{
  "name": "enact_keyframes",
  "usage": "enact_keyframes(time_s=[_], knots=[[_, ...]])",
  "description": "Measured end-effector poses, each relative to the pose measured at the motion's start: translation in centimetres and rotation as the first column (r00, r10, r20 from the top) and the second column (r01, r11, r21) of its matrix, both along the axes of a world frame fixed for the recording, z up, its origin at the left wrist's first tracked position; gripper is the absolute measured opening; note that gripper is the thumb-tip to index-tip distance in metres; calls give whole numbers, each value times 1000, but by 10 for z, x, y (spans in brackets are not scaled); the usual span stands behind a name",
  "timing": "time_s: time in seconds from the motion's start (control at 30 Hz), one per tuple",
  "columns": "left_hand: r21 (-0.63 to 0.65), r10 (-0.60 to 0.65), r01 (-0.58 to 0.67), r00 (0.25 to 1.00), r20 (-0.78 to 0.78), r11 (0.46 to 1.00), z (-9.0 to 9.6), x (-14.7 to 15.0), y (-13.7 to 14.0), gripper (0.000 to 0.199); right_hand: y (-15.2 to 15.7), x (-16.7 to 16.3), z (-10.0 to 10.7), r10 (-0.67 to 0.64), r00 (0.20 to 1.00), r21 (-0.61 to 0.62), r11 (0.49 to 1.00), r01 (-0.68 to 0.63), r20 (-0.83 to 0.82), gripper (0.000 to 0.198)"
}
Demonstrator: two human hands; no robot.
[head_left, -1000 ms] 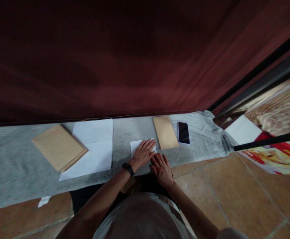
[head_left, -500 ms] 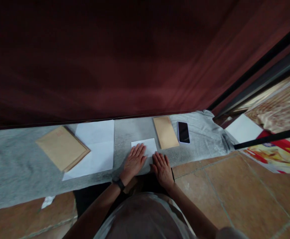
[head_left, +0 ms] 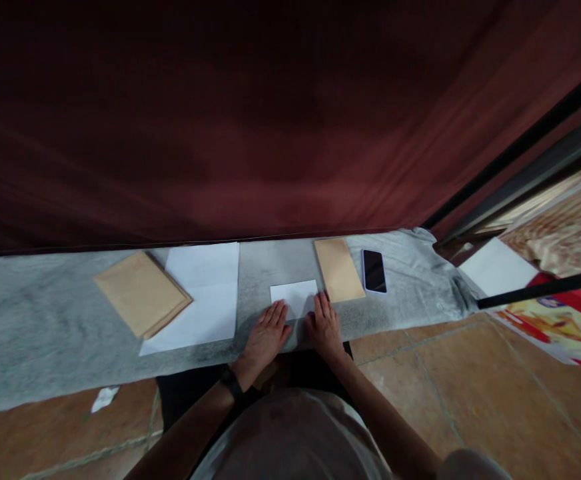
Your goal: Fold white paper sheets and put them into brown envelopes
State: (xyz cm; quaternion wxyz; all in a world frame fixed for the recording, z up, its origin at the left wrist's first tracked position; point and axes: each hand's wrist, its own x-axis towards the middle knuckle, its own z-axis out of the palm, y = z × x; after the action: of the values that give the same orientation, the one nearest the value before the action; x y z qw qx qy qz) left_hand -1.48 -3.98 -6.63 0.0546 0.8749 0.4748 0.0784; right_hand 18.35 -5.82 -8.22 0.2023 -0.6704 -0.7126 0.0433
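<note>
A small folded sheet of white paper (head_left: pixel 295 297) lies flat on the grey cloth in front of me. My left hand (head_left: pixel 265 337) rests at its near left corner, fingers stretched out and flat. My right hand (head_left: pixel 326 328) lies on its right edge, fingers extended, covering that side of the paper. Just beyond my right hand is a single brown envelope (head_left: pixel 339 270). A phone (head_left: pixel 374 271) with a dark screen and pale case sits to the right of the envelope.
To the left, a stack of brown envelopes (head_left: pixel 143 293) overlaps large white sheets (head_left: pixel 210 300). Grey cloth (head_left: pixel 30 327) covers the narrow surface, with a dark red curtain (head_left: pixel 250 133) behind. A black bar (head_left: pixel 545 288) and a colourful box (head_left: pixel 560 320) are at the right.
My left hand has slid to the paper's near left corner. My right hand has moved up along its right edge. The whole view has shifted slightly.
</note>
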Motion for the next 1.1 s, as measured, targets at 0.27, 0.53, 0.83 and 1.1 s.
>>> enact_keyframes(time_s=[0.27, 0.53, 0.83, 1.1], knots=[[-20, 119, -123, 986, -120, 992, 13, 32, -1, 52, 30, -5, 14, -196, 960, -92, 979, 180, -200, 55], [-27, 206, -206, 978, -4, 978, 29, 43, 5, 60, 39, -3, 33, -241, 551, -232, 969, 88, -798, 46], [-654, 707, -271, 209, 676, 706, 56, 28, 24, 37, 37, -24, 75, -234, 168, -225, 972, 72, -958, 60], [-869, 877, 142, -168, 450, 473, 31, 36, 12, 36, 30, -26, 31, -406, 151, -418, 907, -56, -901, 55]])
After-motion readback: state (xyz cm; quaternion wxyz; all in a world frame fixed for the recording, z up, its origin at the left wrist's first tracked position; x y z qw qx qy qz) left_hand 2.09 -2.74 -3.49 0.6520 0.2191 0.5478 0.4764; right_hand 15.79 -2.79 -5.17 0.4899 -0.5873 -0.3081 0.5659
